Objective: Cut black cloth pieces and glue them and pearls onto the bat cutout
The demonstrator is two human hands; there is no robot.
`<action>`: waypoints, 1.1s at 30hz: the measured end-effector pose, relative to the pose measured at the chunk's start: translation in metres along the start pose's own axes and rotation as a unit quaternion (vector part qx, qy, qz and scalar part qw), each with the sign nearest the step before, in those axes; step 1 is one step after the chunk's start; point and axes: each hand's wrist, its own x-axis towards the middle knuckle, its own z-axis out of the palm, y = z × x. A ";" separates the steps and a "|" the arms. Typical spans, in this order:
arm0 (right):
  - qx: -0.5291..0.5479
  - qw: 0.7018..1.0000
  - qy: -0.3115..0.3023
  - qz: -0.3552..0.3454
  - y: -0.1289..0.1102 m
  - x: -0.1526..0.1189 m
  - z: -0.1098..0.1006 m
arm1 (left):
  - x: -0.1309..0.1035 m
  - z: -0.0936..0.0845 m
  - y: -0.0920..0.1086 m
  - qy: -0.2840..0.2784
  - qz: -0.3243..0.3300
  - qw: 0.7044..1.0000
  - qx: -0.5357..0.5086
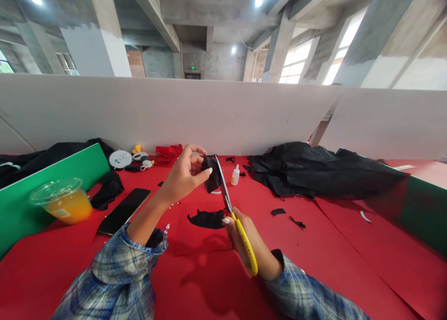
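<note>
My left hand point(186, 176) pinches a small piece of black fabric point(212, 173) between thumb and fingers, held up above the table. In my right hand point(244, 234) is a pair of scissors point(248, 248) with yellow handles. Its blades point up and away, lying along the right edge of the fabric piece; I cannot tell whether they are cutting into it. Below the hands, a jagged-edged strip of black fabric point(206, 219) lies on the red tabletop point(195, 278). Just beyond the scissors stands a small white bottle point(235, 175).
A cup of orange drink point(66, 203) and a black phone point(124, 210) are at the left. Black cloth point(314, 169) is heaped at the back right. Small black scraps point(278, 212) lie right of the scissors. A white partition point(174, 113) closes off the back.
</note>
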 end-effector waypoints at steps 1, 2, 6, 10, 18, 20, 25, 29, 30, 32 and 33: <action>0.002 1.000 0.001 0.002 0.000 0.000 0.000 | 0.000 0.000 -0.001 -0.001 -0.001 1.000 0.002; 0.004 1.000 0.001 0.006 0.000 0.000 0.000 | 0.000 0.000 -0.001 -0.001 -0.001 1.000 0.003; 0.012 1.000 0.001 0.018 0.000 0.000 0.001 | 0.002 -0.001 -0.004 -0.001 -0.002 1.000 0.007; 0.019 1.000 0.004 0.020 0.000 0.000 0.002 | 0.002 -0.002 -0.004 0.000 -0.005 1.000 0.010; 0.032 0.999 -0.001 0.036 -0.002 -0.001 0.003 | 0.002 -0.002 -0.007 -0.006 -0.007 1.000 0.006; 0.041 0.998 -0.003 0.039 -0.001 -0.001 0.003 | 0.002 -0.002 -0.008 -0.006 -0.007 1.000 0.004; 0.067 0.997 0.002 0.047 -0.001 -0.003 0.004 | 0.003 -0.001 -0.007 0.000 -0.005 1.000 0.008; 0.071 0.995 0.002 0.063 0.005 -0.002 0.008 | 0.003 0.001 -0.010 0.000 -0.014 1.000 -0.006; 0.069 0.995 0.008 0.068 0.009 0.000 0.009 | 0.004 0.002 -0.012 -0.001 -0.017 1.000 -0.013; 0.038 0.994 0.042 0.089 0.021 0.009 0.006 | 0.005 0.003 -0.017 0.000 -0.023 0.999 -0.023; 0.007 0.992 0.069 0.108 0.028 0.015 0.002 | 0.007 0.004 -0.020 0.004 -0.028 0.999 -0.028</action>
